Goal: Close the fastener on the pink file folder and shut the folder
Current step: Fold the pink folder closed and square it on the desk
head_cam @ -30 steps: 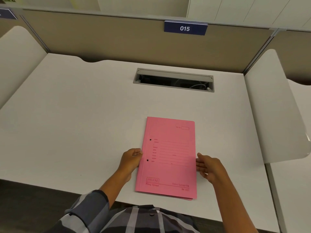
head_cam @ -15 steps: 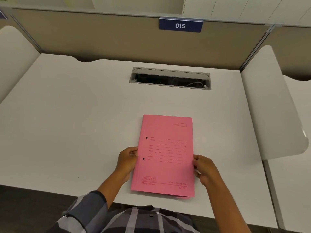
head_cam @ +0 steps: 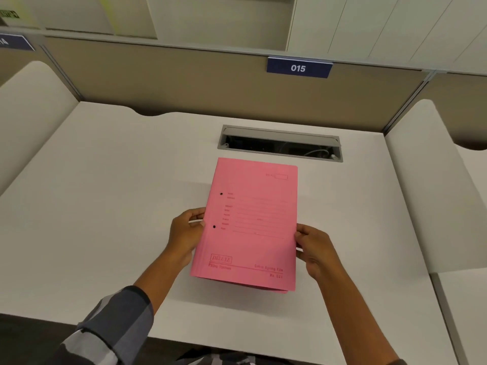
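The pink file folder [head_cam: 250,225] is closed, printed front cover up, with two black fastener holes near its left spine. It is held slightly above the white desk [head_cam: 105,206], casting a shadow under its near edge. My left hand [head_cam: 185,233] grips the spine edge at mid-height, thumb on top. My right hand [head_cam: 313,246] pinches the right edge of the cover. The fastener inside is hidden by the cover.
A grey cable slot [head_cam: 280,143] with wires is set into the desk just beyond the folder. A beige partition with a blue "015" sign [head_cam: 298,67] stands behind. White side dividers [head_cam: 432,193] bound the desk on both sides.
Both hands closed their grip on the folder's edges and lifted it off the desk, carrying it a little away from me toward the cable slot. The camera tilted upward.
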`<action>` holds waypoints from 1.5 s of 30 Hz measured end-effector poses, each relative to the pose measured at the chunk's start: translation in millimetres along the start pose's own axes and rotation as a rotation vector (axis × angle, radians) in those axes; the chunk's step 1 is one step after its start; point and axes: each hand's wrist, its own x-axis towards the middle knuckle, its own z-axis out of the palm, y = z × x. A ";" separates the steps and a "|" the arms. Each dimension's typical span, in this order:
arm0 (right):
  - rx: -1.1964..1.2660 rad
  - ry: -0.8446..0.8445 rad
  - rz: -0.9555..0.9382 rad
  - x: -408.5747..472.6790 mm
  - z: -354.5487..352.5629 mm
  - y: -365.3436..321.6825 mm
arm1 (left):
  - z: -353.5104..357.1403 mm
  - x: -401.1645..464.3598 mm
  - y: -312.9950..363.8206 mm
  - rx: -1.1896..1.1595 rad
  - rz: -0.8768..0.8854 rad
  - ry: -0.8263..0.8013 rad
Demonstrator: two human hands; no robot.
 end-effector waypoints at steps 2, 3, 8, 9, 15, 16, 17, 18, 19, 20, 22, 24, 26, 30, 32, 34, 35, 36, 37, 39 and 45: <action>-0.007 -0.014 -0.040 3.3 23.4 -19.2 | -19.3 16.1 17.0 -0.013 0.030 0.017; -0.012 -0.021 -0.054 5.4 35.0 -27.6 | -28.5 24.2 23.9 -0.015 0.041 0.024; -0.023 -0.067 -0.102 22.1 104.6 -68.1 | -81.8 70.4 56.5 -0.005 0.077 0.060; -0.026 -0.073 -0.109 25.8 118.1 -75.0 | -91.2 80.1 61.4 0.001 0.082 0.073; -0.028 -0.098 -0.118 58.5 204.8 -108.2 | -146.3 150.7 74.2 0.014 0.070 0.135; -0.022 -0.102 -0.117 65.6 218.5 -113.6 | -153.8 163.7 75.6 0.013 0.066 0.143; -0.018 -0.105 -0.115 71.6 230.1 -118.0 | -160.1 175.1 76.3 0.014 0.065 0.152; -0.015 -0.107 -0.113 77.8 242.1 -121.8 | -166.3 186.9 76.7 0.013 0.064 0.160; -0.011 -0.109 -0.110 86.1 255.7 -126.0 | -173.5 202.1 77.2 0.013 0.061 0.166; -0.010 -0.110 -0.106 93.1 266.8 -129.0 | -179.0 214.7 77.2 0.018 0.058 0.171; -0.007 -0.107 -0.100 107.2 287.2 -133.7 | -188.1 240.2 76.3 0.021 0.050 0.181; 0.000 -0.100 -0.096 124.0 307.1 -138.2 | -195.6 267.6 73.5 0.018 0.045 0.192; 0.003 -0.087 -0.101 140.0 323.2 -141.2 | -199.3 290.6 70.2 0.021 0.043 0.203; -0.008 -0.055 -0.113 175.4 349.9 -143.3 | -201.0 331.4 61.2 0.046 0.034 0.213; -0.013 -0.037 -0.123 191.8 360.5 -143.0 | -201.2 349.4 56.4 0.058 0.030 0.221; -0.023 -0.017 -0.129 204.5 369.7 -142.7 | -202.0 365.4 52.6 0.090 0.048 0.221; -0.026 -0.006 -0.131 211.4 374.5 -142.1 | -202.4 374.0 50.8 0.109 0.060 0.221; -0.029 0.005 -0.135 218.1 378.6 -141.3 | -202.5 381.9 49.2 0.129 0.074 0.223; -0.032 0.019 -0.142 224.0 381.2 -140.7 | -202.1 387.6 48.9 0.147 0.085 0.226; -0.034 0.047 -0.163 233.4 384.4 -139.8 | -201.5 394.9 48.8 0.174 0.102 0.236; -0.111 0.133 -0.217 243.0 393.7 -136.9 | -205.5 413.4 42.0 0.254 0.114 0.249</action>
